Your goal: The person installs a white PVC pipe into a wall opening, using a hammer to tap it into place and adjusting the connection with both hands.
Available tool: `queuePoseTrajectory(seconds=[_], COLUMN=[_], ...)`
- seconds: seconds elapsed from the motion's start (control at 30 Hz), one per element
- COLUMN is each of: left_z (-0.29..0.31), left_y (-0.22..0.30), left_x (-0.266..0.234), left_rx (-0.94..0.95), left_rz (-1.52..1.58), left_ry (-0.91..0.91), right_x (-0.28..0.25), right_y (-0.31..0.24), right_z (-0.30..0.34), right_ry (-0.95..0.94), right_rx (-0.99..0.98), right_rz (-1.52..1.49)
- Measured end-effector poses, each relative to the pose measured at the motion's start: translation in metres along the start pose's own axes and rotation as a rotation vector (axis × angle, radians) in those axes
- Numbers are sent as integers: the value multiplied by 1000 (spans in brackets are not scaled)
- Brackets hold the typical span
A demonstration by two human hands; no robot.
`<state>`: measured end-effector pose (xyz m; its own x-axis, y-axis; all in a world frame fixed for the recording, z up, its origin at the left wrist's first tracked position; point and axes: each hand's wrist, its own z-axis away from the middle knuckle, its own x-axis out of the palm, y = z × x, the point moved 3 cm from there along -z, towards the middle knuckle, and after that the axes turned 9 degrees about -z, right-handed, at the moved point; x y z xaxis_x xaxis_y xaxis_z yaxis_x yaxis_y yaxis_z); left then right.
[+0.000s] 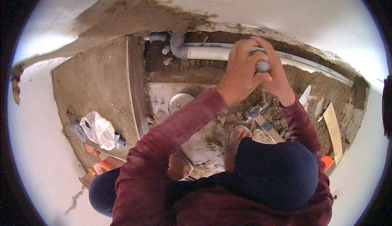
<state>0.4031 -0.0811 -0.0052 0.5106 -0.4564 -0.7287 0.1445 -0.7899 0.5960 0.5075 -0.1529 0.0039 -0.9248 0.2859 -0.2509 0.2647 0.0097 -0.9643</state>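
My left hand (241,72) and my right hand (277,77) come together over the trench by the wall, fingers closed around a small grey rounded lump (262,66). Only its near end shows between the fingers, so its kind cannot be made out. Just behind and below the hands runs a white pipe (208,54), joined at its left to a grey elbow fitting (178,46). Alongside it lies a thinner pale blue-grey pipe (304,61) with printing on it. Whether either hand touches these pipes is not plain.
A hammer (261,121) lies in loose soil near my foot. A round cover (180,102) is set in the dirty floor. At the left are a plastic bag (98,130) and a grey pipe piece (119,140); a wooden strip (334,132) lies at the right.
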Motion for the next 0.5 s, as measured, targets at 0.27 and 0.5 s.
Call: queuePoseTrajectory(seconds=[0.27,0.5], left_z=[116,349], left_y=[9,76], left_x=[-224,-344], left_rx=[-229,-1025], left_rz=[64,606], left_ry=[-807,-792], right_x=[60,148], right_y=[10,85], right_z=[-79,-109], right_ry=[-243,-272], right_rx=[158,190], right_rz=[-95,-222])
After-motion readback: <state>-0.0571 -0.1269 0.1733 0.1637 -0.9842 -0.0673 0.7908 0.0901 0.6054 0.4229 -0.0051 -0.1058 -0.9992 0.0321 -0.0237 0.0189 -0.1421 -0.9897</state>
